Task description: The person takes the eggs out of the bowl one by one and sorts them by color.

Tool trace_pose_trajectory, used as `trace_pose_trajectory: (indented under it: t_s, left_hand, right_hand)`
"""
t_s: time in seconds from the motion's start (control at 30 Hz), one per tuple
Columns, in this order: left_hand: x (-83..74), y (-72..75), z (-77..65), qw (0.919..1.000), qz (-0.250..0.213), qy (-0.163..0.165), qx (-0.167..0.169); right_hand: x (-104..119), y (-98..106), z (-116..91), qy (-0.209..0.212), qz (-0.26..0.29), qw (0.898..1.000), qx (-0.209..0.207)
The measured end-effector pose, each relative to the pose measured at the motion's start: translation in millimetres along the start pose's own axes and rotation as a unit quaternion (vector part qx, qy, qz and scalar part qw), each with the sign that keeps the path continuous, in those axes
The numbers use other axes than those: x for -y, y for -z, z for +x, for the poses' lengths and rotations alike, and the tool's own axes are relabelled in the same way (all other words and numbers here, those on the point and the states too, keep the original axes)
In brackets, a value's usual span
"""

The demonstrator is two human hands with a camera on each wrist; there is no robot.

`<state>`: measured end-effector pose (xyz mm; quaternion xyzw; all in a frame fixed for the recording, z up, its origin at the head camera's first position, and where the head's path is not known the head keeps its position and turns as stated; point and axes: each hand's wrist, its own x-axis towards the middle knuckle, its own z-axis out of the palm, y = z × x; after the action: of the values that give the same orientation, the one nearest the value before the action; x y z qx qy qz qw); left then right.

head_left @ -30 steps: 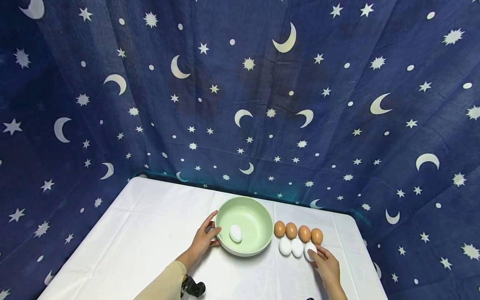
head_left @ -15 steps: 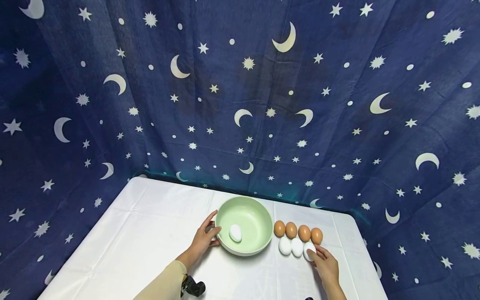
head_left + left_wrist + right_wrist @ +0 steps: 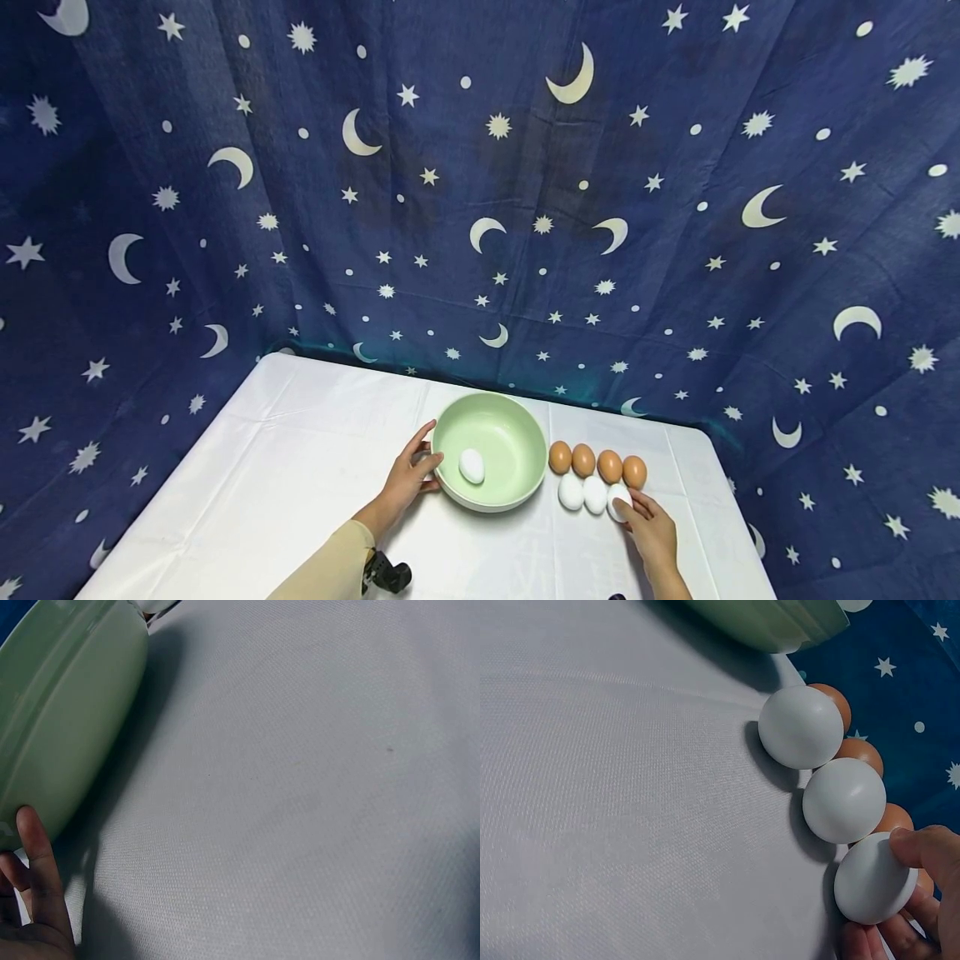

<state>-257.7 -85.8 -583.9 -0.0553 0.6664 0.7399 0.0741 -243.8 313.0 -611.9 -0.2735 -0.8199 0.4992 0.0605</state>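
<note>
My left hand (image 3: 407,475) holds the near left side of a pale green bowl (image 3: 525,446), thumb at the rim and fingers spread along the outside. One white egg (image 3: 472,466) lies inside the bowl, left of its middle. In the left wrist view a finger (image 3: 41,862) touches the bowl's outer wall (image 3: 82,712). At the right, my right hand (image 3: 652,533) pinches the rightmost white egg (image 3: 874,881) between thumb and fingers. That egg stands at the end of a row with two other white eggs (image 3: 800,727), right beside the middle one.
Several brown eggs (image 3: 582,460) form a row just behind the white ones. A white cloth covers the table (image 3: 285,467). A dark blue curtain (image 3: 450,208) with moons and stars hangs behind it. A black device (image 3: 387,574) is on my left wrist.
My right hand has shifted very slightly left with the white egg, toward the egg beside it. The left hand and bowl stay in place.
</note>
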Motion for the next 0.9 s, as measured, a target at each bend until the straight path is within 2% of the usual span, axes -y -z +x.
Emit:
trace_pose_trajectory:
  t_s: [0.43, 0.63, 0.77, 0.9]
  left_hand:
    - [-1.3, -0.1, -0.8, 1.0, 0.009, -0.001, 0.001]
    - [-1.4, -0.9, -0.8, 1.0, 0.008, 0.0, 0.001]
    - [-0.9, -1.1, -0.5, 1.0, 0.009, 0.0, 0.0]
    - [0.0, -0.1, 0.3, 1.0, 0.004, 0.002, -0.001]
  right_hand:
    - [-0.5, 0.1, -0.4, -0.005, 0.011, 1.0, 0.003]
    - [0.8, 8.1, 2.0, 0.004, 0.03, 1.0, -0.001]
    - [9.6, 15.5, 1.2, 0.021, 0.055, 0.998, -0.027]
    - [31.5, 13.6, -5.8, 0.056, 0.071, 0.995, -0.05]
